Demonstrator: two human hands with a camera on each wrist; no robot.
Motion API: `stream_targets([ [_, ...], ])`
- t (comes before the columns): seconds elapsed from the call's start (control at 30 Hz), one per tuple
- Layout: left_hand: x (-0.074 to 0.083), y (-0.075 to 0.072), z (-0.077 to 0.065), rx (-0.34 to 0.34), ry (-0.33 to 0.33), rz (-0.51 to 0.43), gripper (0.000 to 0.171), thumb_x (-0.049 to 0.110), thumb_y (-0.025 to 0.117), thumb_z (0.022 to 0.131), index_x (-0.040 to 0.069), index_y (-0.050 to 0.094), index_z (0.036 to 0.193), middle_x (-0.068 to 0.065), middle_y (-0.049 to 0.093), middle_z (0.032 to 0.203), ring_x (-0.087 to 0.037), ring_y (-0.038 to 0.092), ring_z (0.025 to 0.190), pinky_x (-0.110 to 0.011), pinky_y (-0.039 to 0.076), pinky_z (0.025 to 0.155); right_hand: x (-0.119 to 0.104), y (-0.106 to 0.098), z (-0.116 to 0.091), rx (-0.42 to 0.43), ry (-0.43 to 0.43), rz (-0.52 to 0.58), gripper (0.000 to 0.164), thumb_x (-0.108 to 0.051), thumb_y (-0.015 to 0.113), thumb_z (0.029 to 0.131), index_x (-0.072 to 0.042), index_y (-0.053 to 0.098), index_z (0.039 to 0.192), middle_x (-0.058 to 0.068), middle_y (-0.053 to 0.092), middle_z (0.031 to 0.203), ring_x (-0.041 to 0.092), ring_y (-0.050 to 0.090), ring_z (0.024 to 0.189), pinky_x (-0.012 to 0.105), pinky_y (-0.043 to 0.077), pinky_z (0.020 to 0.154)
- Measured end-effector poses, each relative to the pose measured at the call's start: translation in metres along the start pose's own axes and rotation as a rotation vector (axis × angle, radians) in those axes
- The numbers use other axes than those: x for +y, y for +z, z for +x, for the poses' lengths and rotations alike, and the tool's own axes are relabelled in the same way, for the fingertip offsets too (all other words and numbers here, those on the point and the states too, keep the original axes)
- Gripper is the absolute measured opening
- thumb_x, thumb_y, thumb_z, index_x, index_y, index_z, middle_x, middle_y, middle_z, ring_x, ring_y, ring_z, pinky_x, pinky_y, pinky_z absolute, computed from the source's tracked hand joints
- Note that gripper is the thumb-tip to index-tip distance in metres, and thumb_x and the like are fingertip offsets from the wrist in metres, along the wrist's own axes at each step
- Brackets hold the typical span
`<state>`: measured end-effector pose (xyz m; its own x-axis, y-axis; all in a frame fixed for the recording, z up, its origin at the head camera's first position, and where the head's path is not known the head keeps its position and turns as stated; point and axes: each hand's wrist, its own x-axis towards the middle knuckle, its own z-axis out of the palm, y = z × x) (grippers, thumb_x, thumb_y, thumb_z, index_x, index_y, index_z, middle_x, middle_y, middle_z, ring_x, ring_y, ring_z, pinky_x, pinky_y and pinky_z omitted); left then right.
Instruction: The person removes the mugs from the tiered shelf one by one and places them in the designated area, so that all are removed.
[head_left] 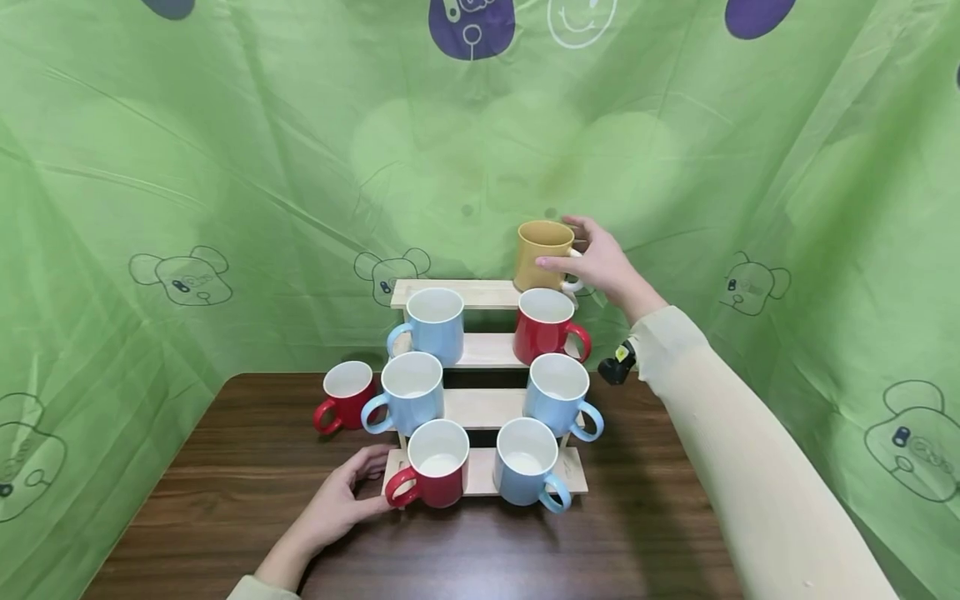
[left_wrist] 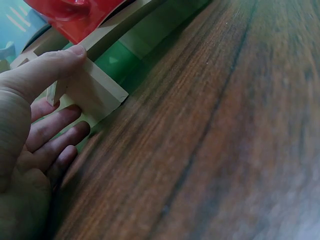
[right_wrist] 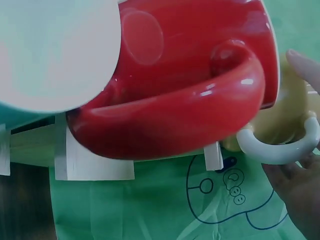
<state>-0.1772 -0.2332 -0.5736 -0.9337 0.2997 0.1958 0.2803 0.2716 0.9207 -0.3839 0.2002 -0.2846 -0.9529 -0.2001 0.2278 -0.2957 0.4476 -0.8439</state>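
Right hand (head_left: 603,265) raised, gripping yellow mug (head_left: 543,254); left hand (head_left: 341,502) relaxed, touching rack (head_left: 480,293).

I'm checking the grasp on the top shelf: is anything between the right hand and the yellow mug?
Nothing visible is. The right hand is already on the yellow mug on the top step of the wooden rack, fingers at its white handle. The red mug sits one step lower, clear of the grip.

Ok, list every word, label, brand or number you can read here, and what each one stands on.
None: no readable text in any view.
The green backdrop carries only cartoon bear outlines and a smiley face, no letters.
The mugs, such as the yellow mug by the right hand, are plain.
The wooden rack is unmarked.
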Motion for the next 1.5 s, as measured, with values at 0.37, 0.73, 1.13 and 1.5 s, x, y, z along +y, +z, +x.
stream_targets([
  [0.37,-0.001,0.0,0.001,-0.004,-0.002,-0.003,0.067,0.014,0.092,0.089,0.013,0.06,0.148,-0.006,0.073,0.138,-0.015,0.068,0.126,-0.025,0.052,0.108,0.003,0.01,0.001,0.03,0.022,0.008,0.106,-0.035,0.094,0.088,-0.012,0.032,0.171,0.015,0.047,0.165,0.036,0.046,0.153,0.053,0.041,0.124],
  [0.73,0.0,-0.001,0.001,-0.006,0.016,0.003,0.066,0.016,0.092,0.09,0.013,0.06,0.148,-0.004,0.073,0.138,-0.015,0.068,0.125,-0.024,0.052,0.106,0.003,0.01,0.003,0.036,0.045,0.014,0.106,-0.036,0.095,0.087,-0.015,0.033,0.171,0.015,0.048,0.165,0.036,0.048,0.15,0.054,0.044,0.121],
  [1.13,0.002,-0.002,0.0,0.008,0.011,0.011,0.064,0.015,0.091,0.091,0.011,0.061,0.147,-0.008,0.074,0.136,-0.016,0.069,0.124,-0.024,0.052,0.106,0.003,0.016,0.002,0.126,0.013,0.052,0.102,-0.032,0.1,0.082,-0.014,0.044,0.165,0.01,0.056,0.156,0.03,0.056,0.139,0.047,0.052,0.113],
  [1.5,0.005,-0.002,0.0,0.002,0.012,0.015,0.064,0.017,0.091,0.091,0.011,0.061,0.147,-0.006,0.074,0.136,-0.016,0.069,0.124,-0.025,0.052,0.106,0.002,0.008,-0.009,0.206,-0.007,0.033,0.106,-0.037,0.102,0.078,-0.015,0.045,0.165,0.007,0.058,0.152,0.025,0.058,0.135,0.043,0.051,0.113],
])
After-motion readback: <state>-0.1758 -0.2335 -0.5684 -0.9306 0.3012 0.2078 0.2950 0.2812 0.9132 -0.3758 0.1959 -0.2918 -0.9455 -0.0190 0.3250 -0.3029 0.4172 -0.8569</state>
